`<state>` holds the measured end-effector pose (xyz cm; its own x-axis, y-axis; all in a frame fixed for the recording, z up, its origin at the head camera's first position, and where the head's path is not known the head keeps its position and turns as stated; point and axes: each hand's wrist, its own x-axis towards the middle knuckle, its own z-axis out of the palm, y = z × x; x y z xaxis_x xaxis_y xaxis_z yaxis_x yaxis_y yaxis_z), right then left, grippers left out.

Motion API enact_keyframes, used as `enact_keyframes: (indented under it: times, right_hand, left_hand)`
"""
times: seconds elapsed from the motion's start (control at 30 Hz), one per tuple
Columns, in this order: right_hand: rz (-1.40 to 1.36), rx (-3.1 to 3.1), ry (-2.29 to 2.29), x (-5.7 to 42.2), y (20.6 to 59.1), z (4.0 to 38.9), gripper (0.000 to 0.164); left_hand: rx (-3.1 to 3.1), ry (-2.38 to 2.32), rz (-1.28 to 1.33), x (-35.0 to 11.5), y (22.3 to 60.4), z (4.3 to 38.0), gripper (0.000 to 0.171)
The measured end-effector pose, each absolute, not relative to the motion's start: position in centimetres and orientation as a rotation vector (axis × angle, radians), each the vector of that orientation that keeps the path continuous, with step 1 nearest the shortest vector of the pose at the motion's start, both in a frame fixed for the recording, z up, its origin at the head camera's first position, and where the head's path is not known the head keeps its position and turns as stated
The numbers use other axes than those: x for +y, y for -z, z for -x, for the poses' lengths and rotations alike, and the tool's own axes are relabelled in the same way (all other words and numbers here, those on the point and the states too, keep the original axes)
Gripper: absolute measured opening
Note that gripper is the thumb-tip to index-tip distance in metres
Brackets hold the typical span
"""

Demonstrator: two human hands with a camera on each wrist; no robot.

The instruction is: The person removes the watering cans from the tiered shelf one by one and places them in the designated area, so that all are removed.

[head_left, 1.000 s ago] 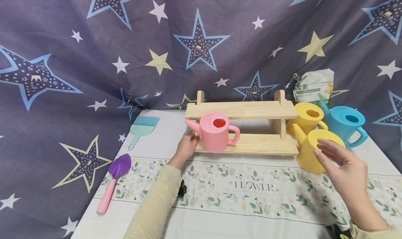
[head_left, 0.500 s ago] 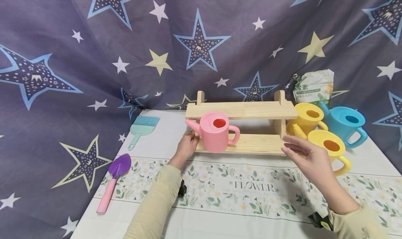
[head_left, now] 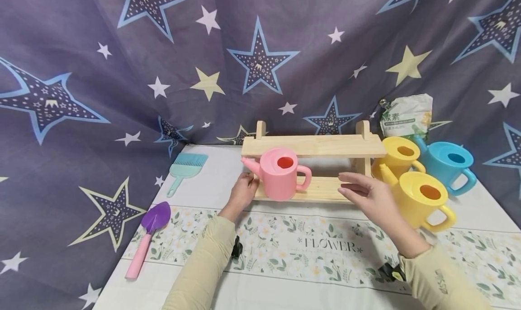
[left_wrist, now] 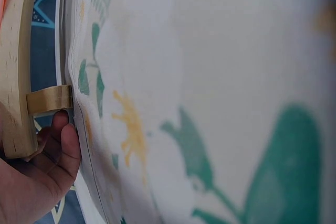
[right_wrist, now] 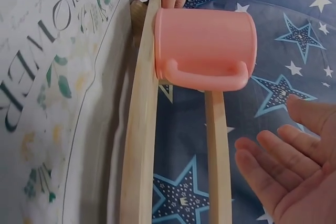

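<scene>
A pink watering can (head_left: 278, 178) stands on the lower board of a two-tier wooden shelf (head_left: 321, 146), spout to the left and handle to the right. At the shelf's left end, my left hand (head_left: 243, 193) grips the lower board; in the left wrist view its fingers curl beneath the board end (left_wrist: 16, 77). My right hand (head_left: 372, 199) is in front of the lower board's right part, fingers spread and holding nothing. The right wrist view has this hand (right_wrist: 294, 166) apart from the can's handle (right_wrist: 207, 76).
Two yellow watering cans (head_left: 421, 201) and a blue watering can (head_left: 447, 167) stand right of the shelf, before a white bag (head_left: 407, 117). To the left lie a teal brush (head_left: 185, 167) and a purple trowel (head_left: 150, 228) with a pink handle. A starry curtain (head_left: 260, 52) hangs behind.
My right hand has moved left, from over the front yellow watering can to before the shelf's lower board. The left hand has kept its grip at the shelf's end.
</scene>
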<state>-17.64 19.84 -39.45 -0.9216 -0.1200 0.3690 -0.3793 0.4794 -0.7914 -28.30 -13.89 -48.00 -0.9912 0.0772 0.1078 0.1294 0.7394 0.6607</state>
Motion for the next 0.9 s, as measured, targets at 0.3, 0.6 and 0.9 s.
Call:
enact_keyframes:
  times: [0.3, 0.6, 0.9]
  right_hand:
    - [-0.476, -2.417, -1.481, 18.2, 39.8, 19.0, 0.034]
    - [-0.468, -2.426, -1.527, 16.7, 40.4, 19.9, 0.034]
    - [-0.459, -2.442, -1.539, 15.4, 41.2, 20.7, 0.040]
  left_hand:
    - [-2.849, 1.093, 0.183, -13.9, 48.2, 28.2, 0.045]
    - [-2.840, 1.099, 0.186, -13.9, 48.2, 28.1, 0.044]
    - [-2.828, 1.089, 0.198, -14.0, 48.3, 28.2, 0.043]
